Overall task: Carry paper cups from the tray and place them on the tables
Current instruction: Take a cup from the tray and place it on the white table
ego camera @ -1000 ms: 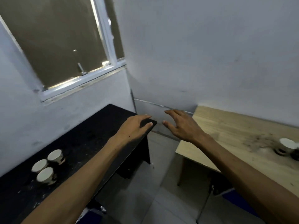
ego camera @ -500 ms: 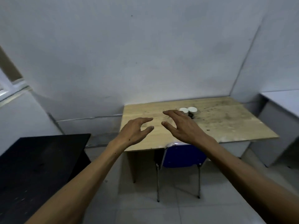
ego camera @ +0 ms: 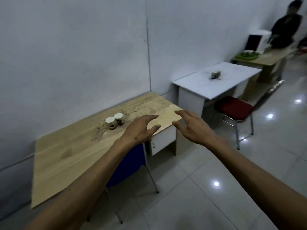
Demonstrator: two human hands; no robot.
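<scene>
Nearest, the left hand [ego camera: 141, 130] and right hand [ego camera: 193, 128] hang in the air with fingers spread, holding nothing. Just beyond them, two paper cups [ego camera: 114, 122] stand upright, side by side, on the wooden table [ego camera: 69, 155]. Farther right is a white table [ego camera: 216, 83] bearing something blurred (possibly cups). Farthest right, a green tray [ego camera: 298, 54] of cups sits on another table. Such cups are probably light and easily crushed, best held gently around the sides.
</scene>
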